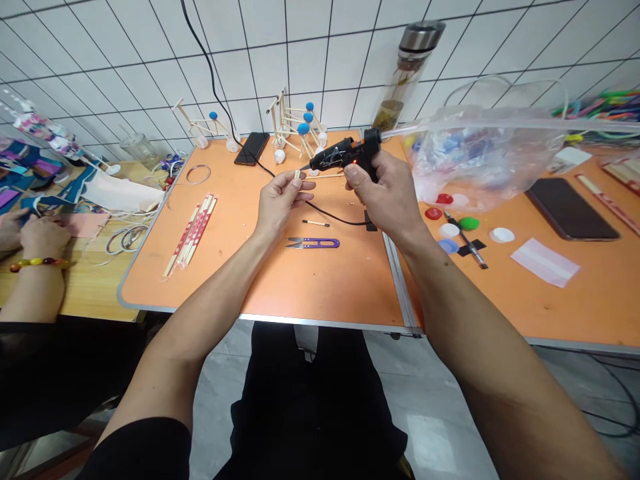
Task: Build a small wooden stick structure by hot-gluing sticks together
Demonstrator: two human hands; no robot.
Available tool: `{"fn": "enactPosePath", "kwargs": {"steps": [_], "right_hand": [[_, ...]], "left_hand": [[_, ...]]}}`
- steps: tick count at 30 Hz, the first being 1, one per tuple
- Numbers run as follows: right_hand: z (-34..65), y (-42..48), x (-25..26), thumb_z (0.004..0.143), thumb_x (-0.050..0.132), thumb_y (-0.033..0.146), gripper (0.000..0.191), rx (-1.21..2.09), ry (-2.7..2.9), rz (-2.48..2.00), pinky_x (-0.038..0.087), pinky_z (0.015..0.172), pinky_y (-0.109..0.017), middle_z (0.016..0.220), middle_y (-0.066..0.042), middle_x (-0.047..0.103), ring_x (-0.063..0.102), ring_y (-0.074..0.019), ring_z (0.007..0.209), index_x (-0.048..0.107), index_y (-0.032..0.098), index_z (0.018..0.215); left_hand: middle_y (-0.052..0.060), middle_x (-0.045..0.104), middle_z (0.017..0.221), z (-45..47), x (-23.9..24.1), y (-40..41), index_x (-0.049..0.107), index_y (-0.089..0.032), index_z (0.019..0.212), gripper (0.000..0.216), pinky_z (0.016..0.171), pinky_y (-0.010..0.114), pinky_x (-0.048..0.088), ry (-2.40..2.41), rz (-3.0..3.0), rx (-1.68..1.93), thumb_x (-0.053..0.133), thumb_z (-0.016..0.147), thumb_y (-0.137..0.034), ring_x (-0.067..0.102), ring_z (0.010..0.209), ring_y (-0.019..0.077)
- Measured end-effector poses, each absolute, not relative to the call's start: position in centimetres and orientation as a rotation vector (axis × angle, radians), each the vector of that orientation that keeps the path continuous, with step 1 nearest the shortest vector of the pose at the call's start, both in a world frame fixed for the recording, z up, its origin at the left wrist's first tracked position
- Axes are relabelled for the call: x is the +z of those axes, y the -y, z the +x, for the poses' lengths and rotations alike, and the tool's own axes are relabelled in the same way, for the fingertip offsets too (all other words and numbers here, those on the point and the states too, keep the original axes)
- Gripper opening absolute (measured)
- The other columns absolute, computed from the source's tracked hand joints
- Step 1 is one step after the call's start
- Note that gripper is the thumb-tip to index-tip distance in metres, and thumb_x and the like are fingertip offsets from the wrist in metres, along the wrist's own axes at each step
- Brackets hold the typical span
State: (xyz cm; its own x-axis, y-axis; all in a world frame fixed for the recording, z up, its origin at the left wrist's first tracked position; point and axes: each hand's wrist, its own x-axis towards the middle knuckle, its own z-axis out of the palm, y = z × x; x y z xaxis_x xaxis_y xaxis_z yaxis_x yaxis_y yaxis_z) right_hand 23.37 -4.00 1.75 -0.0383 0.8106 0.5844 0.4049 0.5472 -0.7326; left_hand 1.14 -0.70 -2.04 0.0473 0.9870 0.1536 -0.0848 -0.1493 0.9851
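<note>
Above the flat orange tabletop [280, 287], my right hand [390, 197] wraps a black plastic glue gun [336, 155], its long axis running crosswise and its front end pointing left and slightly down, seemingly to meet the tops of the short, pale wooden sticks [297, 174] my left hand [277, 202] pinches roughly upright.

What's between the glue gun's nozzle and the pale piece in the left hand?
Nothing visible. The right hand holds the glue gun with its nozzle right by the pale piece in the left hand; contact is too small to tell. The cord passes behind the left hand, outside that gap.
</note>
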Motion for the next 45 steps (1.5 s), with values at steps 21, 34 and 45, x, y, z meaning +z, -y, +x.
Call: {"fn": "enactPosePath", "kwargs": {"steps": [21,34,45], "right_hand": [[23.5,3.9,1.6,0.100,0.064,0.094,0.064,0.415,1.650,-1.040,0.061,0.071,-0.045,0.083,-0.005,0.067,0.070,-0.0296,0.084,0.070,0.031,0.097],[23.6,3.7,1.6,0.105,0.075,0.075,0.049,0.519,1.518,-1.123,0.056,0.063,-0.035,0.082,-0.004,0.072,0.069,-0.0221,0.076,0.070,0.028,0.090],[27.2,-0.1,-1.5,0.088,0.079,0.022,0.012,0.775,1.185,-1.374,0.049,0.048,-0.028,0.079,-0.005,0.078,0.061,-0.0154,0.054,0.067,0.024,0.087]], "left_hand": [[0.007,0.091,0.115,1.1,-1.9,0.7,0.080,-0.025,0.116,0.024,0.085,0.026,0.068,-1.016,1.260,1.315,0.079,0.111,-0.049,0.087,0.091,0.0165],[0.006,0.091,0.110,1.3,-1.8,0.3,0.080,-0.023,0.108,0.030,0.083,0.025,0.068,-0.978,1.132,1.354,0.088,0.104,-0.051,0.088,0.092,0.0169],[0.006,0.090,0.107,1.3,-1.5,0.5,0.079,-0.023,0.106,0.030,0.079,0.022,0.066,-1.004,1.113,1.347,0.089,0.103,-0.051,0.087,0.089,0.0153]]}}
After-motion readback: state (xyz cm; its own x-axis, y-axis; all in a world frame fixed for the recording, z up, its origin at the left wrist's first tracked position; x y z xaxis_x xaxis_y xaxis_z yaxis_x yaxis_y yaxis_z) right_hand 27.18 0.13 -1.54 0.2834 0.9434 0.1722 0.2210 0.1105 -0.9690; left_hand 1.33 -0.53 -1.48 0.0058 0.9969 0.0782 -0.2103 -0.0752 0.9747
